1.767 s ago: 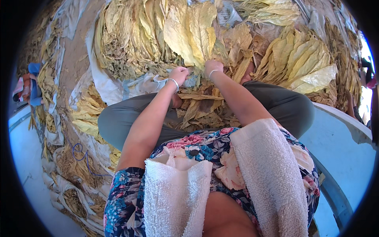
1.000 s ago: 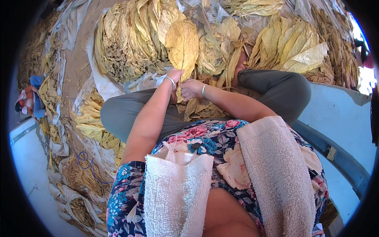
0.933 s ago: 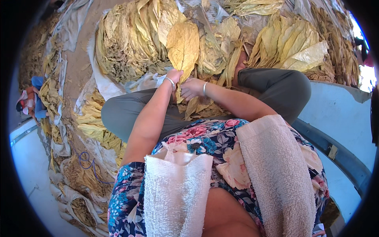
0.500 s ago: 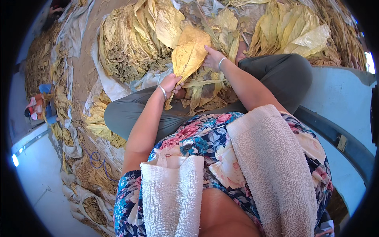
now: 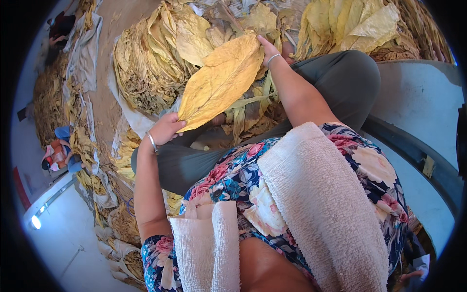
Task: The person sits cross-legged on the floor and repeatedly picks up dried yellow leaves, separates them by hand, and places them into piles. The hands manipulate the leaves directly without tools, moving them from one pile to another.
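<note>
A broad yellow dried tobacco leaf [image 5: 221, 80] stretches between my two hands above my crossed legs. Its lower left end is pinched in my left hand [image 5: 167, 128], thumb on top. At the opposite end, my right hand [image 5: 269, 50] grips the leaf's edge near the tip; part of those fingers lies behind the leaf. A bracelet circles each wrist. Just beyond the leaf on the left lies a thick pile of wrinkled yellow leaves [image 5: 146, 63]. Loose leaf pieces [image 5: 243, 121] lie under it, between my legs.
Another pile of yellow leaves [image 5: 340, 24] is at the far right. White cloth [image 5: 131, 109] edges the left pile. A pale blue wall [image 5: 423, 92] stands close on my right. Other people sit farther off, one in orange and blue [image 5: 61, 153] at the left.
My left hand has moved left and down, and my right hand slightly up. The leaf, earlier narrower and more upright, is now spread wide and slanted between them.
</note>
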Demonstrator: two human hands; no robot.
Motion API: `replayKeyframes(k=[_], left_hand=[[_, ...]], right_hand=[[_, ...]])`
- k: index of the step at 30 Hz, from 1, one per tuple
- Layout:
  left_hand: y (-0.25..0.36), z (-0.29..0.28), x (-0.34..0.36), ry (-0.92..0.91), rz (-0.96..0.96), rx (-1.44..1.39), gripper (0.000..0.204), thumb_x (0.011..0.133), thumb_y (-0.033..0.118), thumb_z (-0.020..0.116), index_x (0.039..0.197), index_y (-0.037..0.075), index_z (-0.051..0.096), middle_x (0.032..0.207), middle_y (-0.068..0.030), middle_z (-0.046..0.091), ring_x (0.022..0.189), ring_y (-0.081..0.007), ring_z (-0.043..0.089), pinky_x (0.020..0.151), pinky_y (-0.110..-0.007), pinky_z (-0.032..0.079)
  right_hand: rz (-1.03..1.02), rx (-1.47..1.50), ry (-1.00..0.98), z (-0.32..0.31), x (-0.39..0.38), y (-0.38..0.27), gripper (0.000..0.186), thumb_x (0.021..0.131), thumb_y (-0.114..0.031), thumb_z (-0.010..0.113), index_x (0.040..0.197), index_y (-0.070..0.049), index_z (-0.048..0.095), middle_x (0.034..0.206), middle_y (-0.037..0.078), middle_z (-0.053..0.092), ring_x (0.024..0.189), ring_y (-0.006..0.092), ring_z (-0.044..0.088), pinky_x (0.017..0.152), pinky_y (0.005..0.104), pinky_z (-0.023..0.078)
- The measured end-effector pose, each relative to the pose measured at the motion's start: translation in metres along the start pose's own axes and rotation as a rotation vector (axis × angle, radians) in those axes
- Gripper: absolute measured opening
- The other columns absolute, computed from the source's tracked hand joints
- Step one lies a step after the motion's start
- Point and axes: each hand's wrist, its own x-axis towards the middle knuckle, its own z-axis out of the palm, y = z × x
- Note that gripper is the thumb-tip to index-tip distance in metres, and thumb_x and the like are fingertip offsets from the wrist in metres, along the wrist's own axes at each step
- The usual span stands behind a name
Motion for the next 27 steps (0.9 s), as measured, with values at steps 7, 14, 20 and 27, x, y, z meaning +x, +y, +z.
replayKeyframes(k=[7,14,20,27], left_hand=[[0.01,-0.016,-0.02,0.109,-0.053,-0.092,0.017,0.084,0.023,0.051,0.084,0.006,0.054,0.062,0.0061,0.048,0.049,-0.0013,0.039,0.042,-0.016,0.031],[0.003,-0.02,-0.023,0.163,0.046,0.048,0.018,0.085,0.019,0.048,0.09,0.004,0.056,0.073,0.0061,0.053,0.061,-0.0009,0.043,0.051,-0.017,0.036],[0.021,-0.021,-0.045,0.235,0.181,0.312,0.019,0.084,0.012,0.045,0.091,-0.004,0.054,0.077,0.0009,0.055,0.069,-0.007,0.048,0.065,-0.023,0.04],[-0.006,-0.045,-0.087,0.322,0.016,0.129,0.02,0.084,0.011,0.044,0.094,-0.004,0.053,0.079,-0.0007,0.056,0.071,-0.0067,0.048,0.065,-0.023,0.04]], right_hand=[[-0.351,-0.304,0.219,-0.011,0.037,0.001,0.032,0.078,-0.017,0.057,0.101,0.005,0.054,0.102,0.011,0.056,0.086,0.0231,0.054,0.073,0.0351,0.043],[-0.483,-0.962,0.493,-0.005,0.037,-0.004,0.032,0.077,-0.016,0.055,0.104,0.001,0.057,0.092,0.017,0.061,0.079,0.027,0.058,0.068,0.0326,0.044],[-0.296,-2.272,0.352,-0.031,0.03,-0.042,0.032,0.081,-0.027,0.049,0.099,-0.003,0.06,0.098,0.015,0.06,0.084,0.0227,0.059,0.066,0.0319,0.045],[-0.324,-1.521,0.569,0.002,0.011,-0.012,0.043,0.08,-0.036,0.048,0.103,0.0,0.056,0.104,0.018,0.057,0.097,0.0293,0.054,0.08,0.0352,0.042]])
